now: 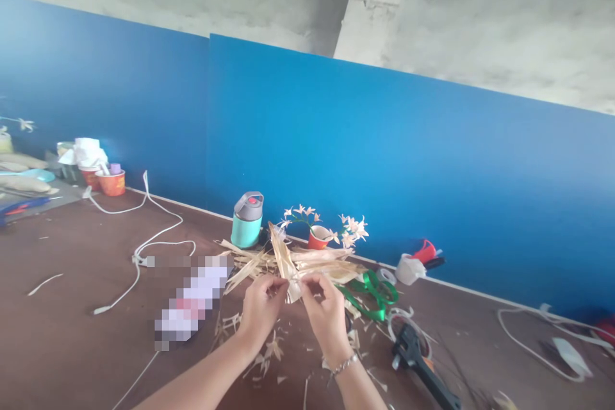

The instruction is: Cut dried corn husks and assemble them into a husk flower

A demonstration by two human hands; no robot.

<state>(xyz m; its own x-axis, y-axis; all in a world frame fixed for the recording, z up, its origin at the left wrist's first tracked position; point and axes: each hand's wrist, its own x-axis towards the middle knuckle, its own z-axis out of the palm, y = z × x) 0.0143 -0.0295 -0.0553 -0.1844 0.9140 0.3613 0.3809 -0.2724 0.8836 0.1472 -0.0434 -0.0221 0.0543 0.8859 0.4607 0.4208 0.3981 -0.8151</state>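
Note:
My left hand [262, 311] and my right hand [327, 317] are close together over the table, each with thumb and index finger pinched. Between the fingertips is a small pale piece of dried husk [294, 293]; its exact shape is hard to make out. Just behind my hands lies a pile of dried husks [321, 257], one broad leaf of it standing up. Scraps and a small star-shaped husk flower [275, 349] are scattered below and between my wrists. A bracelet circles my right wrist.
Behind the pile stand a teal bottle [247, 224] and a red cup [318, 238] with husk flowers. Green ribbon [375, 295], a white container [410, 269] and a black tool [423, 365] lie to the right. White cables [139, 256] and a pixelated object [192, 301] are left. A blue partition [384, 154] borders the table.

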